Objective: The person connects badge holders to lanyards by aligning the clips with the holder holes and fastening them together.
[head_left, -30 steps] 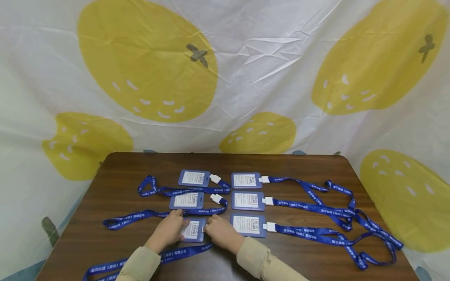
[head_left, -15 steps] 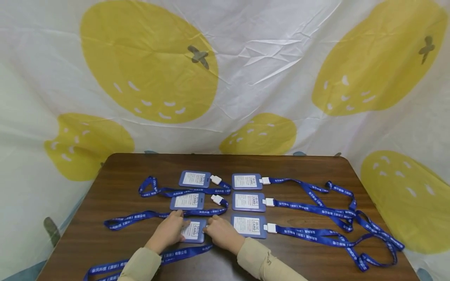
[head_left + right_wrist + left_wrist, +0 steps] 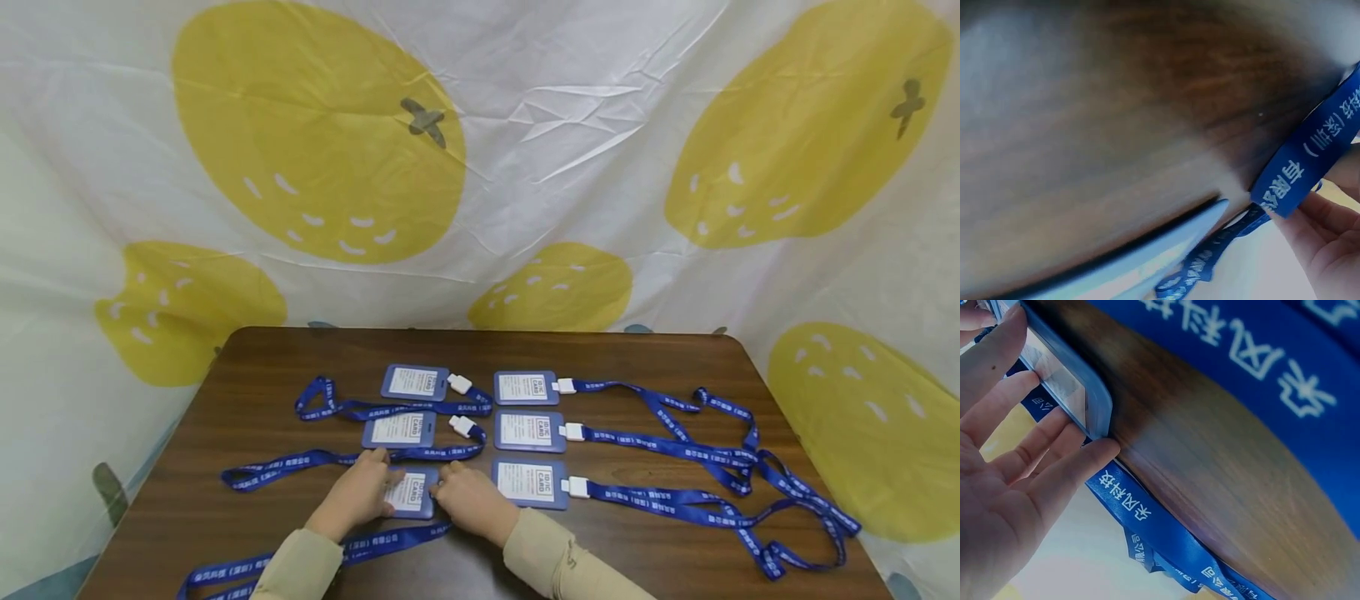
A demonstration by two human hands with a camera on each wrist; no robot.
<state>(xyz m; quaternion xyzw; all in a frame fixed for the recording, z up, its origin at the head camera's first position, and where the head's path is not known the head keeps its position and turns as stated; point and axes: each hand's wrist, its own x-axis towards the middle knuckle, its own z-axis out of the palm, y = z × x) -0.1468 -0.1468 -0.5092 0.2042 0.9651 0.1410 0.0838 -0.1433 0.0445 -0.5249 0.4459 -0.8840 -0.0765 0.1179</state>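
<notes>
My left hand (image 3: 358, 492) holds a blue ID badge holder (image 3: 414, 492) by its left part. In the left wrist view its fingers (image 3: 1094, 456) lie along the holder's blue frame (image 3: 1099, 403). At the slotted right end, my right hand (image 3: 471, 500) pinches the clip end of a blue lanyard, and its fingertips hide the clip. The right wrist view shows the printed strap (image 3: 1310, 153) between thumb and fingers. From there the lanyard (image 3: 390, 540) runs leftward across the front of the table, passing behind the left sleeve in the head view.
Two badge holders (image 3: 415, 382) lie farther back on the left with lanyards unattached, their white clips (image 3: 460, 383) beside them. On the right are three holders (image 3: 531, 483) joined to lanyards (image 3: 660, 497), whose straps overlap near the right edge of the wooden table (image 3: 615, 354). A patterned cloth (image 3: 555, 167) hangs behind.
My right fingertips have shifted slightly left, closer over the holder's slotted end. The left hand and the other badges stay where they were.
</notes>
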